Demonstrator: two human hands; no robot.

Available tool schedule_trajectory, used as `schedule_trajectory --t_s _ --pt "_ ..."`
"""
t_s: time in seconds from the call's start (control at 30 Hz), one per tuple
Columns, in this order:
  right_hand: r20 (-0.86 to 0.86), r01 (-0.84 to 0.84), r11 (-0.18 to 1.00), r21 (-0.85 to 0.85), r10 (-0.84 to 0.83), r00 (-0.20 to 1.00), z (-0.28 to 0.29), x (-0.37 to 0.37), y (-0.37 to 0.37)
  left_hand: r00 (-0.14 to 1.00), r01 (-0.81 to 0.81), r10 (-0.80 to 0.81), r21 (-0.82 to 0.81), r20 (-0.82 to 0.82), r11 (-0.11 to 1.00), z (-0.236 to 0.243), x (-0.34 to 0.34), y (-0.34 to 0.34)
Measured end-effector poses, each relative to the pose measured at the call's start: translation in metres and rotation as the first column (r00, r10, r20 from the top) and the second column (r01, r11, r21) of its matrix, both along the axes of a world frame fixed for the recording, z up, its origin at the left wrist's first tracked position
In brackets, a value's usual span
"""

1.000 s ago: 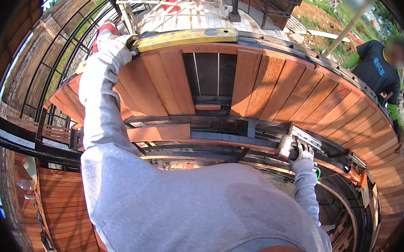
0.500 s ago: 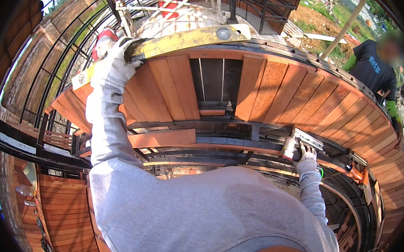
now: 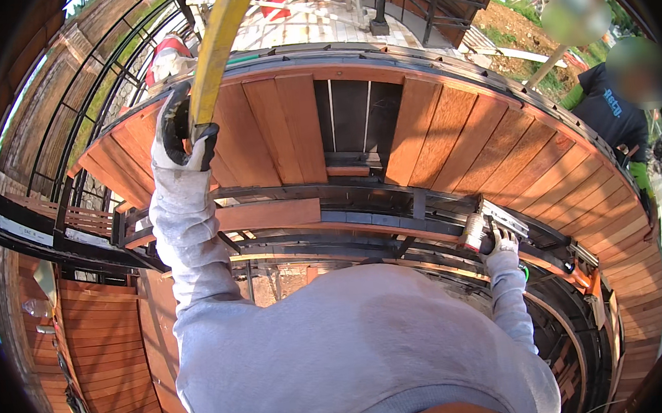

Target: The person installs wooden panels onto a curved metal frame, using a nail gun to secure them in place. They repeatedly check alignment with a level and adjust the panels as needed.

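My left hand (image 3: 182, 136), in a white glove with dark fingertips and palm, grips a yellow spirit level (image 3: 217, 49) near its lower end. The level is tilted up, and its far end runs out of the picture's top edge. Beneath it curve reddish wooden boards (image 3: 261, 135), laid side by side. My gloved right hand (image 3: 502, 245) is wrapped round the dark handle of a nail gun (image 3: 473, 232) with a silver magazine (image 3: 504, 219). The nail gun rests beside or on the boards' near edge; contact cannot be made out.
A gap between the boards shows a dark metal frame (image 3: 350, 124). A loose board (image 3: 270, 214) lies on the curved rail nearer me. An orange tool (image 3: 580, 275) sits to the right. A co-worker (image 3: 614, 110) in a dark shirt is at the far right. Black railings (image 3: 71, 109) rise at left.
My left hand has swung the spirit level up off the boards, from lying across their far edge to steeply tilted. The nail gun in my right hand has hardly moved.
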State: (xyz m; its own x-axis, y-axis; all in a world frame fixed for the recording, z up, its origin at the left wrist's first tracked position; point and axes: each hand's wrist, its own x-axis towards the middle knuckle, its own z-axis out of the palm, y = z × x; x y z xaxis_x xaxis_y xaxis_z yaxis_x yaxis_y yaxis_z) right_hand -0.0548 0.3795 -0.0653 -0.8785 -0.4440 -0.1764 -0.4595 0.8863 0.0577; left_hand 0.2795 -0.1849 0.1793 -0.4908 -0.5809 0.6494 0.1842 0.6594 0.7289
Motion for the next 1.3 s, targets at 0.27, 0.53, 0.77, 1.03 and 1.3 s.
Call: schedule_trajectory --t_s 0.27,0.53,0.77,1.03,1.3 --pt "0.056 -0.055 0.996 0.063 0.051 0.997 0.012 -0.002 -0.014 0.961 -0.045 0.068 0.090 -0.269 0.995 -0.015 0.046 0.018" --pt "0.031 -0.082 0.997 -0.010 0.082 0.996 0.006 -0.003 -0.001 0.976 -0.166 0.187 0.177 -0.114 0.970 -0.039 0.060 0.046" --pt "-0.008 -0.095 0.993 -0.072 0.094 0.995 0.004 0.000 0.000 0.973 -0.217 0.228 0.206 -0.035 0.954 -0.039 0.074 0.060" --pt "0.094 -0.054 0.999 0.009 0.053 0.994 0.012 -0.003 -0.007 0.961 -0.277 0.272 0.214 0.054 0.937 -0.029 0.105 0.066" --pt "0.132 -0.037 0.997 0.060 0.029 0.991 0.000 -0.009 -0.005 0.940 -0.261 0.231 0.092 0.251 0.961 -0.056 0.170 0.022"
